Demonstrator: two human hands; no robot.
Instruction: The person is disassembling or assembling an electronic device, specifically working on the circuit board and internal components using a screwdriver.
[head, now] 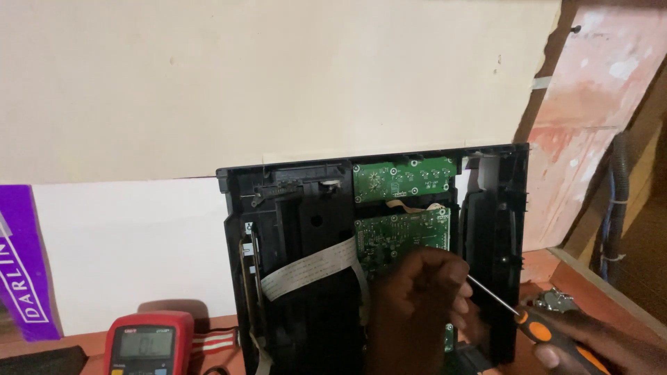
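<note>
Our right hand (590, 344) grips the orange-black screwdriver (538, 326), tip pointing to 10 o'clock. Our left hand (417, 305) is curled closed against the green circuit board (403, 236) inside the open black casing (493, 236), which stands near the counter (556, 267) edge.

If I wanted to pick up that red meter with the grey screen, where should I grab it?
Probably by its two long side edges, coming down from above. The red multimeter with the grey screen lies face up on the reddish table, so its sides look free. Its striped red-and-white ribbon sits on its right, so lift gently. Its lower part is out of view.
</note>
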